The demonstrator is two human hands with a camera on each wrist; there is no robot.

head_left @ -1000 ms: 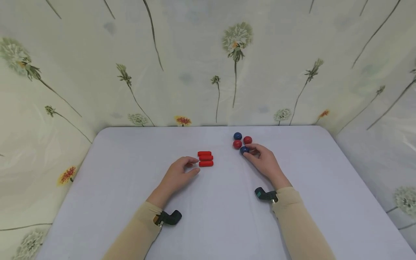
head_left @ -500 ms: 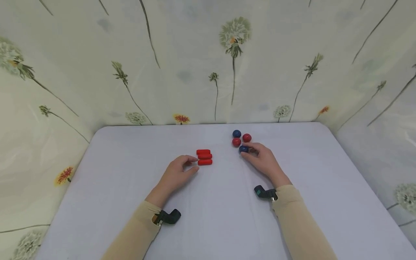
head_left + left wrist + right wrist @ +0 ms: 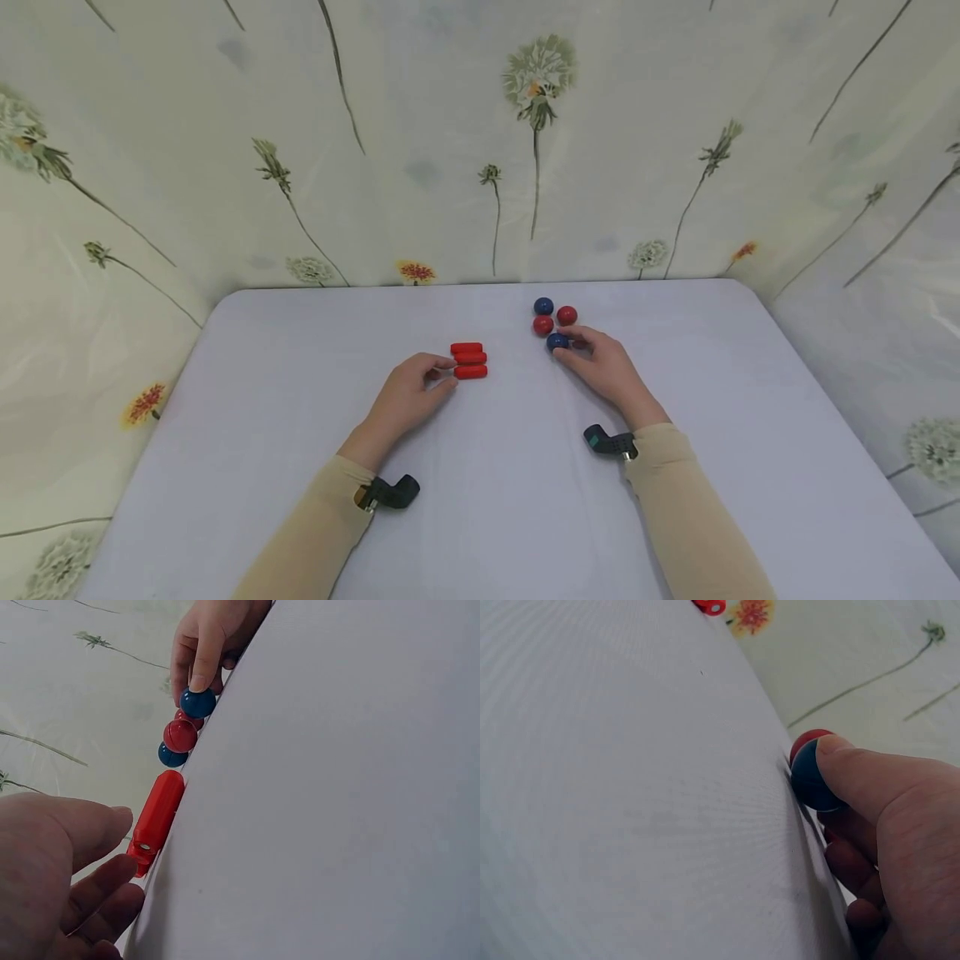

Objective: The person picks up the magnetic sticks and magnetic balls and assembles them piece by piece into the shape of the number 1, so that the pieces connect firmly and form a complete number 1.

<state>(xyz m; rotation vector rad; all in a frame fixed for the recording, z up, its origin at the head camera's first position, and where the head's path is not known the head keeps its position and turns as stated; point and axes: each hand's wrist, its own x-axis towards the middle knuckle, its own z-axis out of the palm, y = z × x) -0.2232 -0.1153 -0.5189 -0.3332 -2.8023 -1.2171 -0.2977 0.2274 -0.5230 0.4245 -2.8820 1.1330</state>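
Note:
Three short red rods (image 3: 470, 372) lie stacked side by side near the table's middle. Beside their left ends is my left hand (image 3: 411, 393), thumb and forefinger apart. In the left wrist view these fingertips sit close to the end of a red rod (image 3: 160, 812); whether they touch it I cannot tell. Farther right, my right hand (image 3: 604, 367) pinches a dark blue ball (image 3: 557, 342) between thumb and fingers. That blue ball (image 3: 812, 780) shows under the thumb in the right wrist view. Two red balls (image 3: 543, 325) and another blue ball (image 3: 543, 307) lie just beyond it.
A white-covered table (image 3: 495, 500) spreads beneath both hands. Its back edge meets a flower-patterned cloth (image 3: 420, 167), which also rises at both sides. The balls lie near that back edge. A small dark device (image 3: 611, 442) is strapped to each wrist.
The head view has shifted slightly, so everything sits a little higher and farther left in it. My left thumb has drawn a bit nearer the rods; my right hand keeps to the blue ball.

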